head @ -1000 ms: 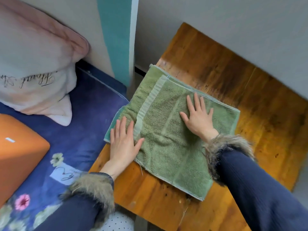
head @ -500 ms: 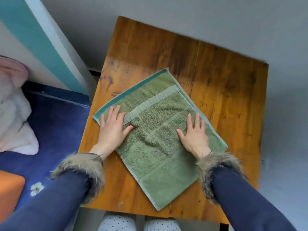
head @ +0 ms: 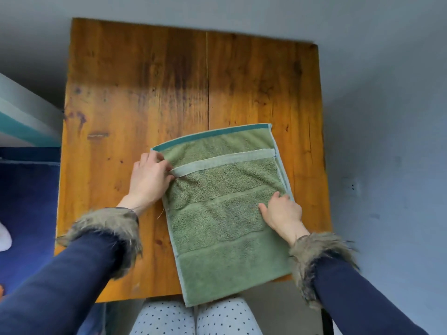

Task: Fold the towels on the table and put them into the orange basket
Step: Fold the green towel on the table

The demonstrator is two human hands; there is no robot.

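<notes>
A green towel (head: 225, 213), folded with a pale woven band across it, lies on the wooden table (head: 135, 93) right of centre. Its near end hangs over the table's front edge above my knees. My left hand (head: 148, 180) is at the towel's left edge, where the fingers and thumb pinch the fabric by the end of the band. My right hand (head: 281, 212) is at the right edge, fingers curled round the layered hem. Only a sliver of orange (head: 1, 290), perhaps the basket, shows at the far left border.
A dark blue bedcover (head: 26, 201) lies left of the table, with a white and teal panel (head: 21, 122) behind it. Grey floor surrounds the table on the right and far sides. My dotted trouser knees (head: 193, 317) sit under the front edge.
The view swung right, leaving the pillow and orange basket out of frame. The towel turned squarer to me and slid nearer. Both hands went from flat on top to gripping its side edges.
</notes>
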